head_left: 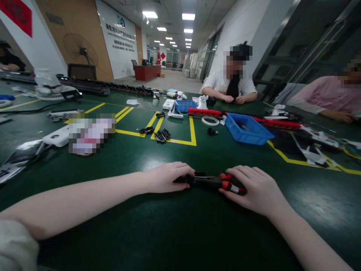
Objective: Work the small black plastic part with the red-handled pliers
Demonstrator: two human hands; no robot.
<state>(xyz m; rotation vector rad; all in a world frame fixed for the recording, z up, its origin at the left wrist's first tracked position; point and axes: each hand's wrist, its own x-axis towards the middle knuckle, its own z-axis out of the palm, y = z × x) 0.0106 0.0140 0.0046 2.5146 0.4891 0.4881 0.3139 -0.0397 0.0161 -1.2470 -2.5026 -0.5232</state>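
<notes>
Near the middle of the green table, my left hand pinches a small black part between thumb and fingers. My right hand is wrapped round the red and black handles of the pliers. The dark jaws of the pliers point left and meet the black part at my left fingertips. Whether the jaws are closed on it I cannot tell. Beyond my left hand lies a small pile of black parts, beside yellow tape on the table.
A blue bin with something dark inside stands beyond my right hand, near a smaller blue bin and red strips. A phone-like object lies at left. Two people sit across the table at right; another is far left.
</notes>
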